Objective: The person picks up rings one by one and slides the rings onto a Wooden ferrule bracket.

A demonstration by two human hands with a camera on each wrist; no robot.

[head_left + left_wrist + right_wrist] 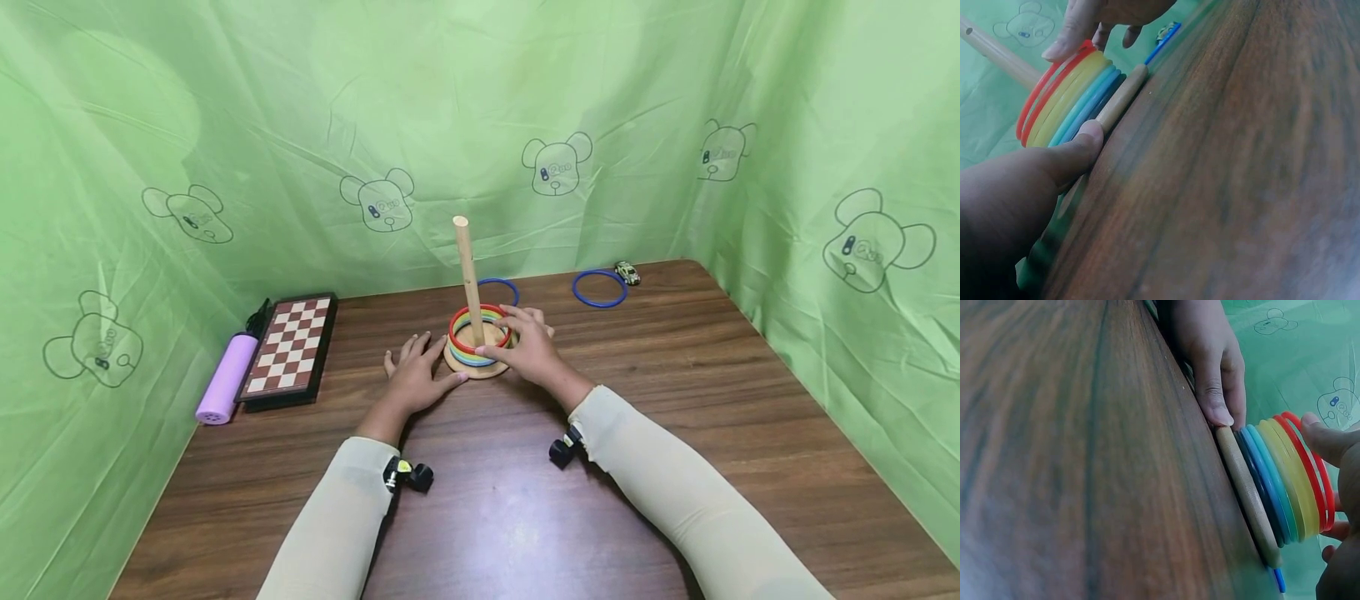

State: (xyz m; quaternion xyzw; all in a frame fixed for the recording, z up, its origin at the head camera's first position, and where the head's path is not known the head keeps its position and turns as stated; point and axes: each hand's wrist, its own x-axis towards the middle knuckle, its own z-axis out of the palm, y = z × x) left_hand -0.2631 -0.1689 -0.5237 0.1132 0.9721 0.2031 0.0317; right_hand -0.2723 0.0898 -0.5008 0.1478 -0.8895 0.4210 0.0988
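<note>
A wooden peg rises from a round wooden base on the table. Stacked rings in red, yellow and blue circle the peg's foot. With thumb and fingers on opposite sides, my right hand pinches the top red ring, which sits slightly tilted over another red ring. Below these come yellow rings and blue ones. My left hand rests on the table left of the stand, fingers spread, its thumb touching the base's edge.
One blue ring lies behind the stand; another blue ring is at the back right, beside a toy car. On the left are a checkered board and a purple cylinder. Green curtains enclose the table's back and sides.
</note>
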